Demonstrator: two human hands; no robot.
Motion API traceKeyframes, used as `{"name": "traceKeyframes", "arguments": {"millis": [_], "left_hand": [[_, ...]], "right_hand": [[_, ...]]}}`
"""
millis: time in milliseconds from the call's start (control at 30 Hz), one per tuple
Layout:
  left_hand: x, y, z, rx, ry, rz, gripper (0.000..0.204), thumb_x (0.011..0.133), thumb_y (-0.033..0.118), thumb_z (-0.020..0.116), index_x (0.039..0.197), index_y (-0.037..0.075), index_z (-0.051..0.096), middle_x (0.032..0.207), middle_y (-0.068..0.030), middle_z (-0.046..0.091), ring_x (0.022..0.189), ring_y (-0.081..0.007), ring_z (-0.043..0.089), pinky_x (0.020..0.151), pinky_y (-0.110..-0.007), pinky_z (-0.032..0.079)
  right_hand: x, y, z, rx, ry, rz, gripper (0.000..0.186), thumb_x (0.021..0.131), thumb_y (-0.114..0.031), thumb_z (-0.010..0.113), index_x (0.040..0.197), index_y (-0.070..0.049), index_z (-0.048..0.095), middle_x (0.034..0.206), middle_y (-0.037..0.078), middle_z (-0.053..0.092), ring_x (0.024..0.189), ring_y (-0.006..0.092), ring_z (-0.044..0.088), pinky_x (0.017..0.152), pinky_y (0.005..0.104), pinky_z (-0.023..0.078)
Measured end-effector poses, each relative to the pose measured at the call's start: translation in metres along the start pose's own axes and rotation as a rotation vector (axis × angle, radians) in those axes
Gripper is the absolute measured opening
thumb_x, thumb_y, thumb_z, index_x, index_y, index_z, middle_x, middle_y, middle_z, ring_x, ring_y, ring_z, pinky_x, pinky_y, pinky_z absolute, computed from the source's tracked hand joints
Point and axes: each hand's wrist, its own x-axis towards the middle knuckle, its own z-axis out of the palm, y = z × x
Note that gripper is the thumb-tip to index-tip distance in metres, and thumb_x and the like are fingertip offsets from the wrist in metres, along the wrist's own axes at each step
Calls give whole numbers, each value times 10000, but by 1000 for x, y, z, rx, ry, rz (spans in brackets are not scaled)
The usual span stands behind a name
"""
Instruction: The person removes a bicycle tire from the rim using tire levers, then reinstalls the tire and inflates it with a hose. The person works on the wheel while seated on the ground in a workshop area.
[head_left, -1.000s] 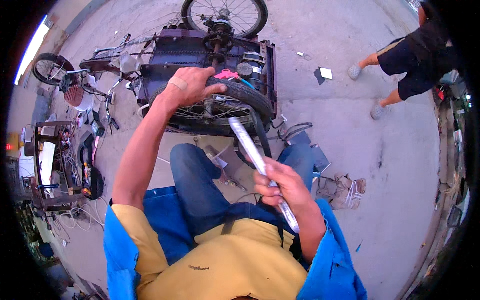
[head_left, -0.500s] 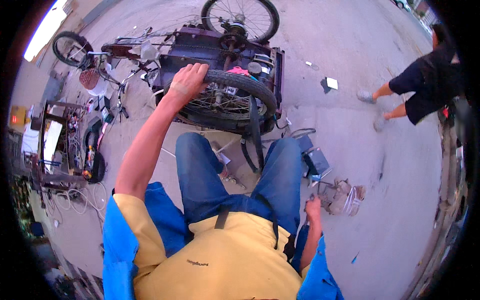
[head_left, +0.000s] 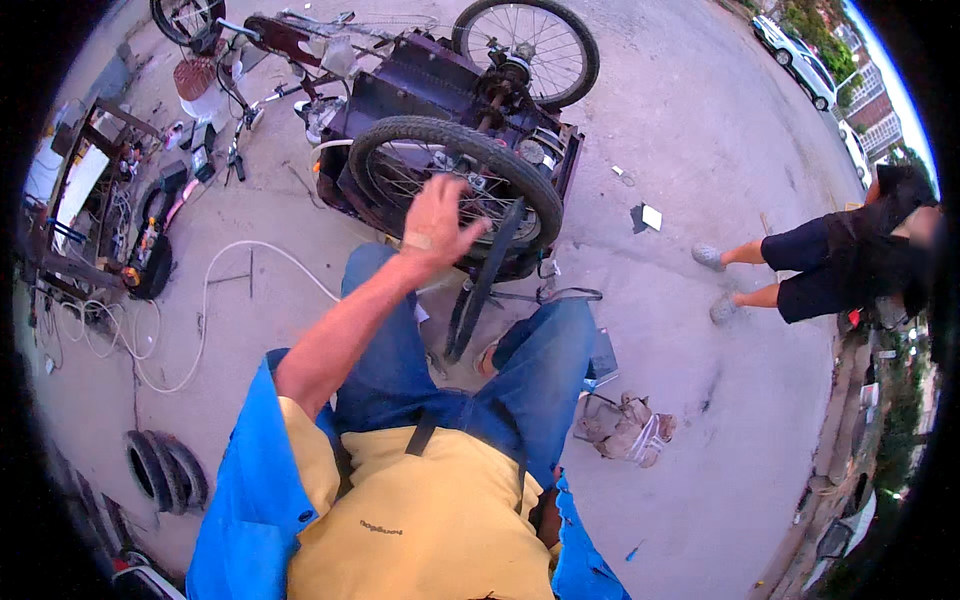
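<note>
Since the earlier frame, the left hand (head_left: 436,222) has left the top of the tyre and now sits lower, before the near wheel (head_left: 505,160), its fingers spread and nothing held in them. Whether it touches the spokes, I cannot tell. The right hand, which was down near the bundle (head_left: 630,430), has gone out of view, so its state cannot be told.

The near wheel is on the side of the tipped cart (head_left: 430,75), just beyond the person's knees. A dark tube (head_left: 485,285) hangs from its right part and droops between the knees. The far wheel (head_left: 590,60) stands behind. A white hose (head_left: 205,300) curls over the ground at left, with tyres (head_left: 165,470) below it. At right stands another person in dark shorts (head_left: 810,270), near a white card (head_left: 652,217).
</note>
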Motion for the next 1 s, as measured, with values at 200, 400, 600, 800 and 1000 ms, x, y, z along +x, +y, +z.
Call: {"name": "traceKeyframes", "arguments": {"millis": [200, 400, 600, 800, 1000], "left_hand": [[-16, 42, 75, -379, -470, -448, 811, 850, 502, 778, 1432, -2, 521, 1348, -260, 626, 1283, -415, 592, 1077, -460, 465], [-29, 15, 144, -561, -650, -651, 456, 958, 338, 607, 1208, -37, 675, 1094, -264, 725, 1132, -421, 678, 994, -474, 504], [-9, -3, 124, -720, -465, -712, 333, 1039, 253, 465, 1110, -23, 638, 850, -158, 663, 738, -251, 663, 650, -435, 529], [40, -9, 34, -1025, -382, -809, 342, 997, 298, 593, 1034, -37, 650, 785, -64, 600, 659, -155, 576, 576, -347, 478], [44, -64, -25, -453, -182, -529, 484, 954, 383, 664, 1149, -59, 694, 980, -252, 732, 964, -366, 712, 884, -443, 520]], "right_hand": [[-45, -4, -27, -9, 47, 111, 278, 902, -181, 617, 1041, 42, 710, 887, 238, 708, 790, 380, 676, 701, 498, 514], [-58, -33, -19, 0, 26, 166, 291, 908, -184, 616, 1063, 45, 708, 910, 236, 716, 813, 368, 683, 726, 489, 522], [-35, -50, -15, -11, -2, 112, 305, 914, -188, 615, 1085, 48, 705, 932, 234, 724, 836, 355, 690, 751, 481, 529], [-3, -78, -12, -3, -24, 79, 318, 921, -191, 614, 1107, 51, 703, 955, 232, 732, 859, 342, 697, 775, 473, 536], [27, -107, -22, -63, -49, 23, 332, 927, -195, 613, 1129, 54, 701, 977, 230, 739, 882, 330, 703, 800, 464, 543]]}}
